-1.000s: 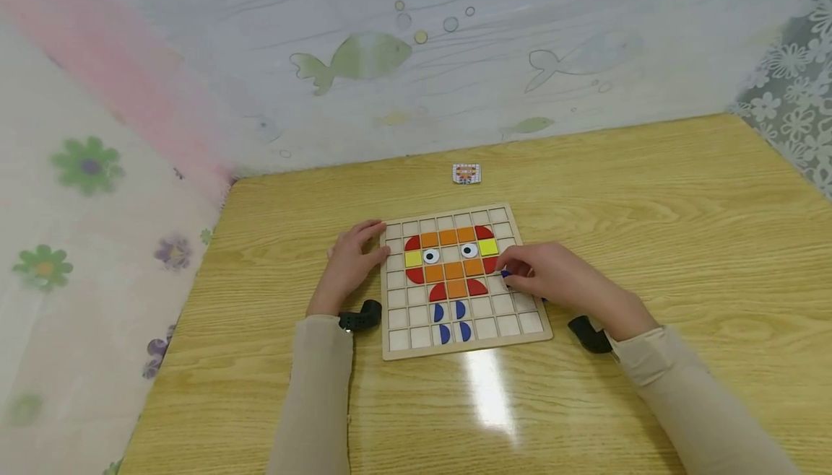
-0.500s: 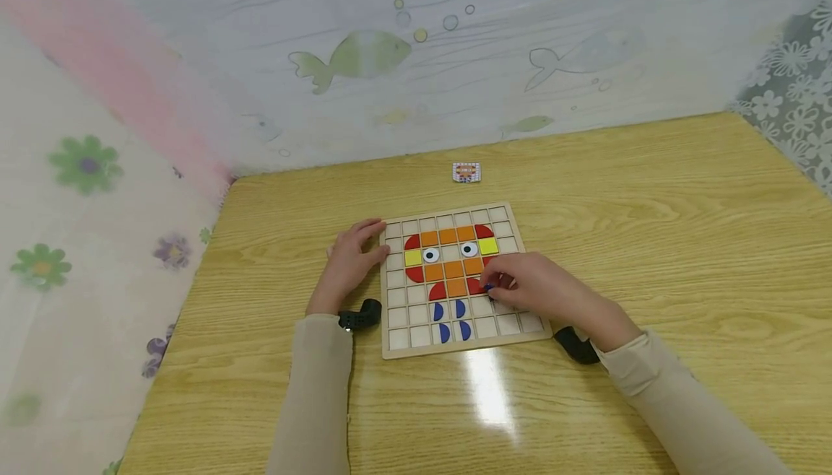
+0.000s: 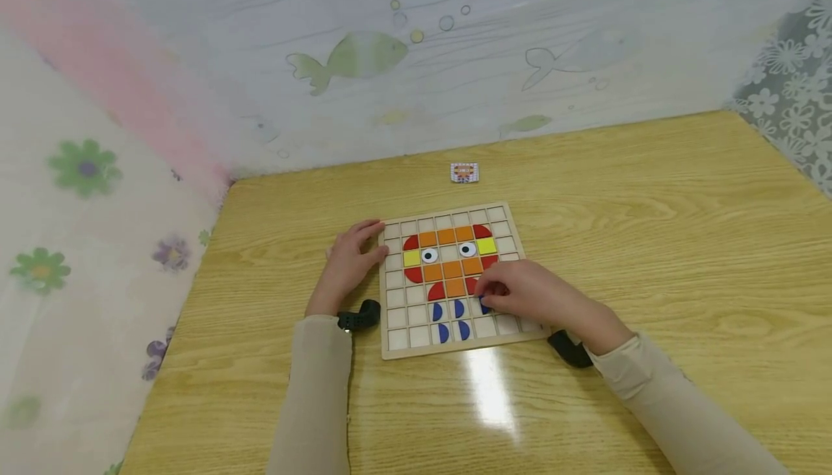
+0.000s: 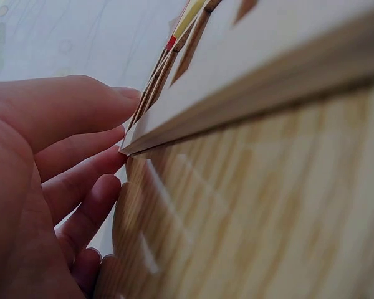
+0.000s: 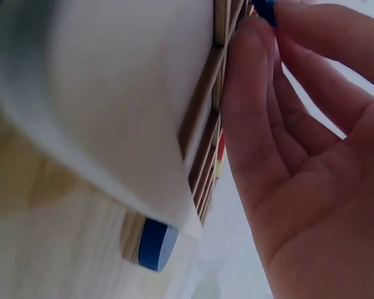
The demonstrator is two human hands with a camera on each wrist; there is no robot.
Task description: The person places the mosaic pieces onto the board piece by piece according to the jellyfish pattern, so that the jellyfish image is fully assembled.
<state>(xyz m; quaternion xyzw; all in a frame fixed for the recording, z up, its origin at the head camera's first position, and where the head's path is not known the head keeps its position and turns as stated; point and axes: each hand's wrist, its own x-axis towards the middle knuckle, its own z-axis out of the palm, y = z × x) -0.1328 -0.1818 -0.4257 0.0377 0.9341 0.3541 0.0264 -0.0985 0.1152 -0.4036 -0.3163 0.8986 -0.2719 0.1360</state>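
Note:
A square wooden grid board (image 3: 422,351) lies on the table, with coloured pieces set into a face-like pattern. My left hand (image 3: 349,264) rests at its left side, thumb touching the rim and fingers loosely extended by the far corner. Between thumb and fingertips, my right hand (image 3: 542,291) pinches a blue half-round piece (image 3: 484,307) over the lower right cells. Left of it, several more blue half-rounds (image 3: 459,308) sit in two rows. Orange squares (image 3: 451,270), red quarter-rounds (image 3: 413,275), yellow squares (image 3: 486,245) and two eye discs (image 3: 467,249) fill cells above.
Behind the board a small card (image 3: 464,172) with a similar gridded picture lies on the wooden table (image 3: 650,244). Another blue piece (image 5: 157,243) is on the table beside the board in the right wrist view. A painted wall (image 3: 455,85) rises beyond.
My right hand has moved left and toward the near side over the board, carrying the blue half-round piece to the lower rows. My left hand has stayed at the board's edge.

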